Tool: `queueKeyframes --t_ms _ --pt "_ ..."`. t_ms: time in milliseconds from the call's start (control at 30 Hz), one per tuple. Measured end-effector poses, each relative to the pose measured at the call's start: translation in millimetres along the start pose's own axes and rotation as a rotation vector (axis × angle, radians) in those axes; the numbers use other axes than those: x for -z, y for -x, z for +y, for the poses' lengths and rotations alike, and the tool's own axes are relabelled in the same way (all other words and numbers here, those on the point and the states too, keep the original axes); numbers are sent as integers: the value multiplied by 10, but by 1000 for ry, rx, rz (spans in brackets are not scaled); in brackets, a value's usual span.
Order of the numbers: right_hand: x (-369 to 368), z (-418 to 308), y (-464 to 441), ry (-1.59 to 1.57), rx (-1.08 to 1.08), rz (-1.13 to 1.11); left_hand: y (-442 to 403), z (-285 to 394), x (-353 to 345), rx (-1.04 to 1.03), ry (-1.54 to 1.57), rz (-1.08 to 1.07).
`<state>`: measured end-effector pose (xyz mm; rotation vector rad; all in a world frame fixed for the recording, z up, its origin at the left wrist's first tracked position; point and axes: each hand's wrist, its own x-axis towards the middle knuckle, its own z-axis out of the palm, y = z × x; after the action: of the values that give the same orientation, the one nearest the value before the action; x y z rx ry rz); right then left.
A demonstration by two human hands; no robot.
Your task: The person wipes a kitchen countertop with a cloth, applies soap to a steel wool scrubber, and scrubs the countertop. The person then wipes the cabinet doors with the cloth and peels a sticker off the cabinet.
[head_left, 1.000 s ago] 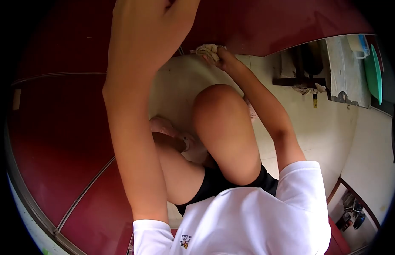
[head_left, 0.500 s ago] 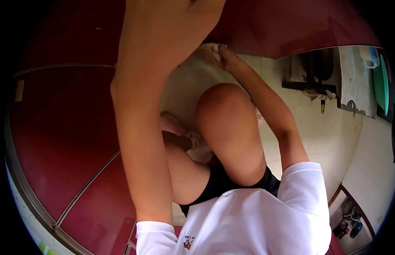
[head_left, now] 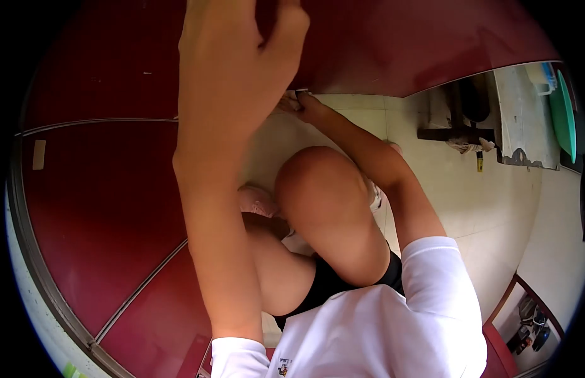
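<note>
My left hand (head_left: 239,69) is raised close to the camera in front of the red glossy panel (head_left: 103,208). Its thumb stands apart from the palm, and the fingertips run out of the top of the view. Whether it touches the panel I cannot tell. Lower down, near the bottom edge of the red panelling, my right hand (head_left: 310,108) is closed on a whitish cloth (head_left: 294,99). My left forearm and the fingers hide part of that cloth.
My bent knee (head_left: 321,189) and a pink shoe (head_left: 258,200) are between my arms, above the pale tiled floor (head_left: 462,195). To the right stands a worn grey-topped table (head_left: 525,120) with a green tray-like item (head_left: 562,120). A framed mirror (head_left: 528,327) leans at lower right.
My right hand has moved left along the panel's bottom edge with the cloth. My left hand sits lower in view, showing more of its thumb. The whole view has shifted slightly.
</note>
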<state>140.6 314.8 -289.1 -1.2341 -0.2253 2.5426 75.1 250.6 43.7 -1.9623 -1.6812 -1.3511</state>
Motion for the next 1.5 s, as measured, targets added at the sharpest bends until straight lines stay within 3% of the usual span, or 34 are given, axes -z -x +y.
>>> queueKeyframes --t_ms 33,100,233,333,400,467,533,567,633,667,733,800,867,933,967,1033,1067,1100,1167,1233,1267,1333,1500 --pt "-64 -75 119 3 5 3 -4 -26 -3 -32 5 12" --pt "-69 -157 281 44 -41 -264 16 0 -17 -43 43 13" --pt "-10 -302 736 44 5 -438 -9 258 -21 -66 92 84" --pt "-234 -578 1654 350 184 -424 -44 334 59 -10 31 111" --pt "-469 -759 2341 566 506 -362 -66 217 160 30 123 15" --pt "-645 -946 2902 916 660 -207 -81 460 387 118 129 -29" --pt "-721 -1028 3259 1055 847 -251 58 320 385 248 186 -29" --pt "-789 -1040 3472 1055 828 -261 134 279 371 300 202 -32" --pt "-978 -1101 3832 1722 923 -177 235 294 218 490 354 111" --pt "-1009 -1095 3883 1887 921 -235 298 276 94 505 388 210" --pt "-965 -1050 3859 2116 946 -238 612 71 -151 594 327 -44" --pt "-871 -1041 3760 2113 872 -166 1145 -153 -514 670 136 -401" --pt "-728 -1049 3695 2100 826 -69 1880 -596 -1055 939 555 -493" --pt "-575 -1049 3699 2144 616 61 2192 -582 -1295 1574 605 -365" --pt "-433 -1052 3635 2081 540 87 2337 -640 -1468 1579 588 -370" --pt "-249 -1018 3568 2208 590 42 2639 -733 -1843 1879 697 9" --pt "-217 -999 3566 2356 664 -3 2709 -765 -1945 1880 697 8" --pt "-195 -962 3575 2299 725 -136 2768 -805 -2037 1843 812 114" --pt "-283 -859 3581 2231 629 -173 2924 -974 -2269 1806 910 218" --pt "-231 -783 3572 2145 535 -228 3086 -1180 -2567 1616 531 68" --pt "-190 -771 3564 2139 529 -217 3158 -1259 -2663 1616 534 55" --pt "-115 -775 3551 2308 555 -143 3131 -1263 -2723 1590 990 448" --pt "-196 -782 3604 2101 645 -213 2450 -882 -2262 1645 926 355"
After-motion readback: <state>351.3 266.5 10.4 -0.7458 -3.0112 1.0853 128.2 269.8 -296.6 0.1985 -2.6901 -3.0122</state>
